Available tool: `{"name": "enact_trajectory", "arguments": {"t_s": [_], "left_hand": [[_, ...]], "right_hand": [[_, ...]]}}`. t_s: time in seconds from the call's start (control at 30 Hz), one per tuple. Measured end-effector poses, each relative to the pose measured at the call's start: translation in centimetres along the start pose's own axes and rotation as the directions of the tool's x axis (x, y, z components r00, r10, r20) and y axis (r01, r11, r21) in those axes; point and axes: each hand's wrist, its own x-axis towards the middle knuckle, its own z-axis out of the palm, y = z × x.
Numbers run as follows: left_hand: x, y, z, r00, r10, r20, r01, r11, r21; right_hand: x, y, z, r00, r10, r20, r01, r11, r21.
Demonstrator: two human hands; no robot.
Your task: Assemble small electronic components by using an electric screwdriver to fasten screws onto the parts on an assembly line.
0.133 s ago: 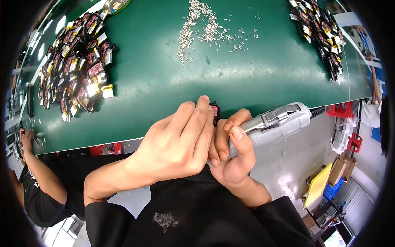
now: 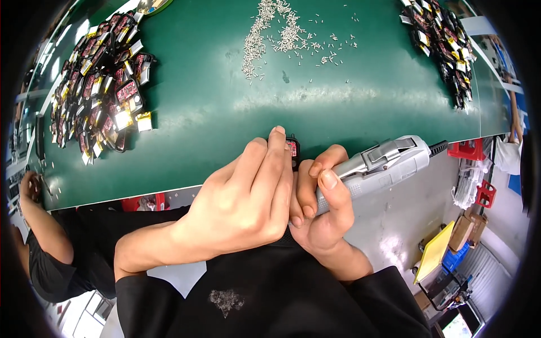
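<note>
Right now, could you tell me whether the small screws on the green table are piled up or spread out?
Spread out: the small screws lie loosely scattered on the green table, with strays around them.

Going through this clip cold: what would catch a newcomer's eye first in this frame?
First, the two hands locked together at the near edge of the green table: the left hand pinches a small red and black part, while the right hand grips a grey power tool. Next, the dark heap of small parts at far left and the scatter of tiny metal pins at top centre.
</note>
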Motion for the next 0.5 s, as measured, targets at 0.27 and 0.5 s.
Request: {"name": "enact_trajectory", "arguments": {"t_s": [0.27,0.5], "left_hand": [[-0.7,0.5,-0.6,0.993,-0.061,0.103,0.063,0.998,-0.025],[-0.9,0.8,-0.4,0.985,-0.090,0.145,0.092,0.996,-0.006]], "right_hand": [[2.7,-6.3,1.2,0.928,-0.109,0.355,0.203,0.950,-0.238],[6.8,-7.7,1.4,0.850,-0.108,0.515,0.308,0.896,-0.320]]}}
